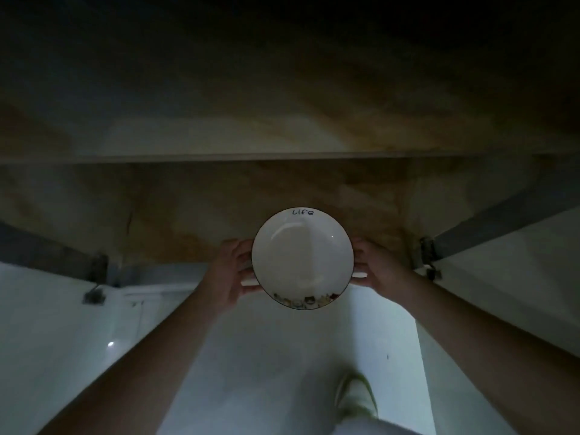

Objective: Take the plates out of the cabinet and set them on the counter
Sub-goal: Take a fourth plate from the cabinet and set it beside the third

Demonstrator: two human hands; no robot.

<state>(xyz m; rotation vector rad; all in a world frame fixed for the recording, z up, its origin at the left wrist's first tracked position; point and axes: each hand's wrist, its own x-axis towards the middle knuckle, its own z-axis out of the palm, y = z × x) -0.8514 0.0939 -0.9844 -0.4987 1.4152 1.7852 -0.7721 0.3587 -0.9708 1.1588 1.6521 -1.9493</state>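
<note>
A round white plate with a dark rim, the word "Life" at its far edge and a small picture band at its near edge, is held level at the cabinet's front. More white plate edges peek out beneath it on both sides. My left hand grips the left rim and my right hand grips the right rim. The open cabinet is dim, with a stained brown floor and a shelf edge above.
Both cabinet doors stand open, the left door and the right door, with hinges at the corners. Pale floor lies below, and a foot in a light shoe shows at the bottom.
</note>
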